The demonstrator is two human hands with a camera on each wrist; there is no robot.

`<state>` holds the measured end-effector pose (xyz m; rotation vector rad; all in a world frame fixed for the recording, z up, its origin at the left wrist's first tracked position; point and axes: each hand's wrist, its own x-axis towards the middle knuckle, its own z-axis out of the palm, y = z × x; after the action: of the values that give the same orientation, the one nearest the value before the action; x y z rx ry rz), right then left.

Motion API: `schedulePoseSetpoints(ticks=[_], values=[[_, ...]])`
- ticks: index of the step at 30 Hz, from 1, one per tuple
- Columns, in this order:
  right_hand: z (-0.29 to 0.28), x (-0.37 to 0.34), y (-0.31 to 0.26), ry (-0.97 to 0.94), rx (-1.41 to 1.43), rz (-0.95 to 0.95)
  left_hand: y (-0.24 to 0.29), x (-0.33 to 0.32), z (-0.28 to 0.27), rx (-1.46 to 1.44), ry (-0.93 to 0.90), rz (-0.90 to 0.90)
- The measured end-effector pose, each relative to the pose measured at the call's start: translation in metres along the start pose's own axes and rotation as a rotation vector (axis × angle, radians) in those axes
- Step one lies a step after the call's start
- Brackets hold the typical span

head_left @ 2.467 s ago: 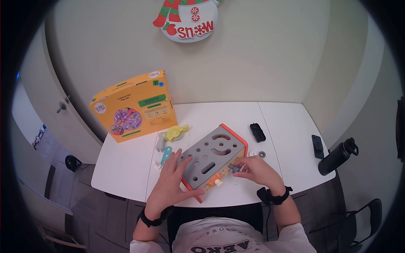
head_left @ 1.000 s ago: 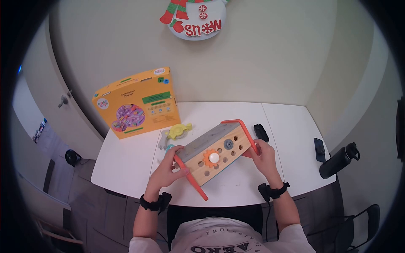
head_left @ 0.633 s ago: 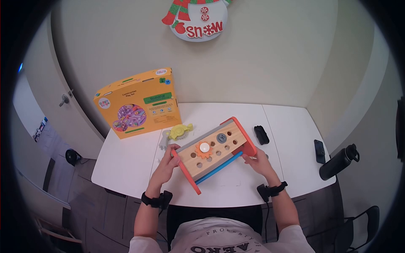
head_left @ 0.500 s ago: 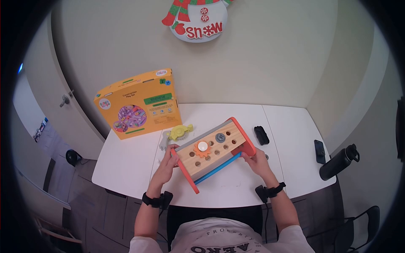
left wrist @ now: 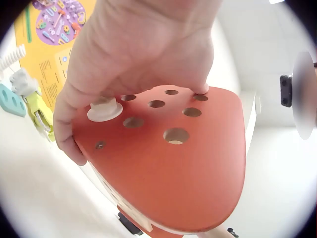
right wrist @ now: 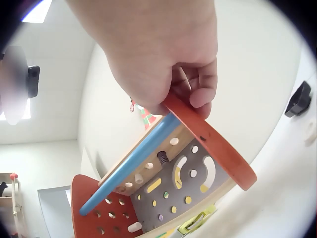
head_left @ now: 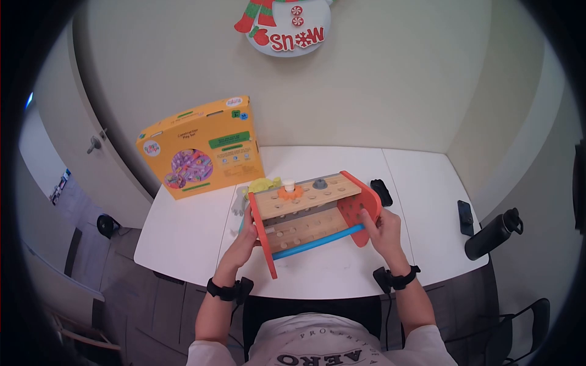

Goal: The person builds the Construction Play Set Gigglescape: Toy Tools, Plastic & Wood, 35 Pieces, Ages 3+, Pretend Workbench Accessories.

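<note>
A toy workbench [head_left: 274, 206] with red end panels, drilled wooden boards and a blue bar [head_left: 317, 242] is tilted between my two hands above the table. My left hand [head_left: 243, 243] grips its left red panel [left wrist: 168, 178], fingers curled over the edge and thumb near a hole. My right hand [head_left: 384, 236] holds the other red panel [right wrist: 218, 141] near the bar, thumb inside and fingers outside. An orange gear [head_left: 291, 193] with a white peg [head_left: 289, 183] and a grey bolt [head_left: 320, 183] sit on the upper board. The bolt's threaded shank [right wrist: 163, 158] pokes through inside.
Behind the workbench lie a yellow-green toy piece [head_left: 262, 184], a grey piece [left wrist: 24, 81] and a teal holed strip [left wrist: 12, 100]. A yellow box [head_left: 226, 158] stands back left. To the right are a black case [head_left: 381, 193], a phone [head_left: 465, 218] and a black bottle [head_left: 493, 235].
The right hand has gone from the grey bolt to the right red panel. Both hands have lifted and turned the workbench, bringing its drilled side up and its open inside into view.
</note>
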<state>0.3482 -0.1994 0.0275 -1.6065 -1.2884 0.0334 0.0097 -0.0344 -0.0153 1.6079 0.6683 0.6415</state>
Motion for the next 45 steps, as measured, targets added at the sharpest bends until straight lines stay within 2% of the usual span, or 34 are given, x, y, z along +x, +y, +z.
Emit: schedulePoseSetpoints(ticks=[5, 11, 14, 18, 21, 25, 29, 31, 35, 38, 41, 44, 45], values=[[-0.007, 0.000, -0.015, 0.018, -0.015, -0.002, -0.001, -0.001, 0.000, 0.054, -0.011, 0.019], [-0.015, -0.002, -0.027, 0.001, -0.042, 0.047, 0.012, -0.006, 0.012, -0.047, 0.014, -0.168], [-0.019, -0.003, -0.034, -0.023, -0.093, 0.092, -0.003, -0.002, 0.007, 0.038, -0.072, -0.126], [-0.021, -0.002, -0.026, -0.030, -0.111, 0.114, -0.044, 0.007, 0.008, -0.028, 0.043, -0.128], [-0.024, 0.000, -0.025, -0.064, -0.130, 0.147, -0.051, 0.008, 0.007, -0.024, 0.012, -0.159], [-0.027, 0.001, -0.016, -0.132, -0.188, 0.152, 0.004, 0.001, 0.027, -0.056, -0.009, -0.191], [-0.025, 0.004, -0.016, -0.139, -0.189, 0.175, -0.003, 0.008, 0.024, 0.062, -0.093, -0.211], [-0.025, 0.007, -0.016, -0.145, -0.195, 0.184, -0.007, 0.008, 0.020, 0.027, -0.045, -0.224], [-0.018, 0.021, -0.010, -0.165, -0.237, 0.148, 0.006, 0.006, 0.009, 0.216, -0.006, -0.165], [-0.013, 0.038, -0.012, -0.213, -0.255, 0.173, 0.005, 0.004, -0.001, 0.225, 0.124, -0.152], [-0.007, 0.054, -0.010, -0.291, -0.293, 0.207, 0.022, -0.003, -0.006, 0.175, 0.047, -0.093], [0.006, 0.068, 0.009, -0.322, -0.345, 0.191, 0.027, -0.007, 0.003, 0.229, 0.064, 0.060], [0.009, 0.072, 0.014, -0.339, -0.342, 0.210, 0.035, -0.010, 0.007, 0.251, 0.071, 0.032]])
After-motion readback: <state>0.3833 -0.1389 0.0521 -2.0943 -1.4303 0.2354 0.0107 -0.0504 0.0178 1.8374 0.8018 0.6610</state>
